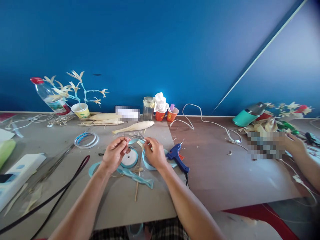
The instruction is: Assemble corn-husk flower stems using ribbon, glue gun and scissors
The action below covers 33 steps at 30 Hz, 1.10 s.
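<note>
My left hand (116,151) is closed in a pinch on a thin wire (124,132) that sticks up between the fingertips; its lower end is hidden. Facing it, my right hand (153,151) is wrapped round a pair of scissors (137,136), metal blades pointing left toward the pinch. The handles are covered by the fingers. Below and between both hands lies a spool (129,159) of light-blue ribbon, with loose blue ribbon (140,179) trailing over the table. A thin stick (136,190) lies in front of it.
A blue glue gun (177,158) rests right of my right hand. Dried husks (136,127), a glass jar (148,108) and red paper cups (161,115) stand or lie behind. Husk flowers (75,87) rise from a cup at left, near a power strip (22,173). Another person's hand (296,145) works at right.
</note>
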Motion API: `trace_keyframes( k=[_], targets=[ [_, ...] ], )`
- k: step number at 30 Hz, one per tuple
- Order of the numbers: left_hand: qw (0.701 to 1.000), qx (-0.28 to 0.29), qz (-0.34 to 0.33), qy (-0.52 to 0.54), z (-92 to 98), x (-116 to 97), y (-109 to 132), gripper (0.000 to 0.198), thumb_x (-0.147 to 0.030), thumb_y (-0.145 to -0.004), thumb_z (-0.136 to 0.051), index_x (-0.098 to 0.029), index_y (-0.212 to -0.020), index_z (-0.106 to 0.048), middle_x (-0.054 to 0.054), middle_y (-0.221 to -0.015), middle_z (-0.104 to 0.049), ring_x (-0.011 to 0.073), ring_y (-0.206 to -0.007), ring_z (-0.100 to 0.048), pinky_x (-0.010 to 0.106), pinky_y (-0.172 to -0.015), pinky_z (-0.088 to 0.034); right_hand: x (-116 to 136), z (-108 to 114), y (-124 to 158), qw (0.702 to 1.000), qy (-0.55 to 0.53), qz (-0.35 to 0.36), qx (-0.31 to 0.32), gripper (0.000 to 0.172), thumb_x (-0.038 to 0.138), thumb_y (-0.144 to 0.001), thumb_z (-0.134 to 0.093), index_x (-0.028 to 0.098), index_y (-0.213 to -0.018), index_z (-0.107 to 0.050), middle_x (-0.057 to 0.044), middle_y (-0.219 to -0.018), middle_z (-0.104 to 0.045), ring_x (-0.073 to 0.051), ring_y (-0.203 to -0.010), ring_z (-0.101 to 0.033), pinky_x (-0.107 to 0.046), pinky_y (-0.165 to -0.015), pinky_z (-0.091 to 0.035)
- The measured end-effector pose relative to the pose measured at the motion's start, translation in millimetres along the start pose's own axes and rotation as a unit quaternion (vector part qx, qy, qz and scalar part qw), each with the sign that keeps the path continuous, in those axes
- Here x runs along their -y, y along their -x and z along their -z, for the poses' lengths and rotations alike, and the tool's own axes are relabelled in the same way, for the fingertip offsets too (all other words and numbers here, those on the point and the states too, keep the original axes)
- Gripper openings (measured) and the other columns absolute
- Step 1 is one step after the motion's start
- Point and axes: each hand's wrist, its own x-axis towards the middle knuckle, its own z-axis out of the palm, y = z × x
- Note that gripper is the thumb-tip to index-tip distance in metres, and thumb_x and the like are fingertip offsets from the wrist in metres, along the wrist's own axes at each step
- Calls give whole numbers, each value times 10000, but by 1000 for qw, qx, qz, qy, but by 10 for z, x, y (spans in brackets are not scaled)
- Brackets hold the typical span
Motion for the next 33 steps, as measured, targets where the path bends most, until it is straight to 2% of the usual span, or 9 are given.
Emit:
trace_keyframes(
  k=[3, 9, 14, 18, 22, 25, 27, 30, 33],
  targets=[
    [1000, 5, 15, 21, 39, 15, 2, 169, -251, -683, -715, -157, -799, -637, -23, -642, -542, 63, -484, -471, 244, -518, -428, -21, -15, 2, 1000, -8, 2, -11, 236, 180, -823, -502, 162, -1021, -629, -67, -877, -676, -160, -754, -623, -265, -707, -473],
    [997, -48, 18, 61, 141, 18, -57, 207, -248, -654, -753, -178, -802, -626, -14, -723, -631, 115, -608, -622, 324, -692, -541, -22, -34, 7, 1000, -9, 26, -4, 219, 188, -839, -493, 167, -994, -645, -78, -861, -677, -167, -771, -625, -267, -720, -479],
    [993, -74, 43, 84, 102, 86, -69, 218, -238, -627, -775, -179, -789, -641, 3, -782, -689, 136, -678, -670, 322, -743, -547, 143, -28, 58, 996, -38, 62, 58, 196, 251, -881, -478, 184, -925, -657, -65, -847, -675, -157, -791, -622, -250, -717, -463],
    [993, -52, 57, 88, 65, 159, -50, 194, -236, -637, -772, -178, -780, -653, 29, -808, -714, 145, -715, -675, 336, -786, -541, 228, -58, 106, 992, 15, 65, 105, 147, 312, -842, -570, 193, -864, -654, -25, -774, -663, -133, -702, -594, -247, -712, -431],
    [994, -23, 63, 84, 20, 199, -18, 169, -242, -653, -760, -175, -772, -660, 50, -849, -720, 169, -768, -679, 364, -823, -524, 215, -100, 113, 992, 56, 59, 95, 146, 229, -809, -580, 187, -671, -606, 4, -672, -625, -115, -637, -559, -225, -649, -396],
    [995, -21, 68, 74, -7, 188, -4, 202, -276, -636, -769, -164, -768, -664, 57, -844, -714, 181, -767, -675, 370, -809, -521, 204, -100, 97, 994, 47, 54, 88, 214, 160, -781, -548, 184, -569, -542, 26, -575, -563, -99, -553, -505, -210, -565, -363],
    [997, -42, 54, 35, -9, 173, -4, 238, -305, -618, -777, -156, -768, -666, 41, -770, -696, 165, -716, -658, 345, -767, -524, 205, -90, 88, 995, 31, 44, 83, 231, 164, -768, -544, 185, -539, -516, 32, -536, -527, -95, -512, -465, -206, -523, -342],
    [996, -73, 29, -38, 14, 164, -12, 281, -347, -595, -784, -150, -756, -664, 9, -677, -653, 133, -640, -614, 284, -683, -513, 205, -76, 82, 997, 1, 22, 73, 217, 189, -775, -532, 185, -558, -526, 23, -540, -535, -100, -506, -454, -206, -509, -339],
    [995, -72, 26, -62, 50, 171, -21, 316, -398, -594, -774, -147, -747, -657, 0, -652, -630, 121, -606, -587, 251, -622, -487, 183, -73, 76, 998, -17, 17, 62, 180, 194, -782, -516, 180, -607, -554, 7, -579, -570, -108, -530, -482, -209, -529, -356]
  ],
)
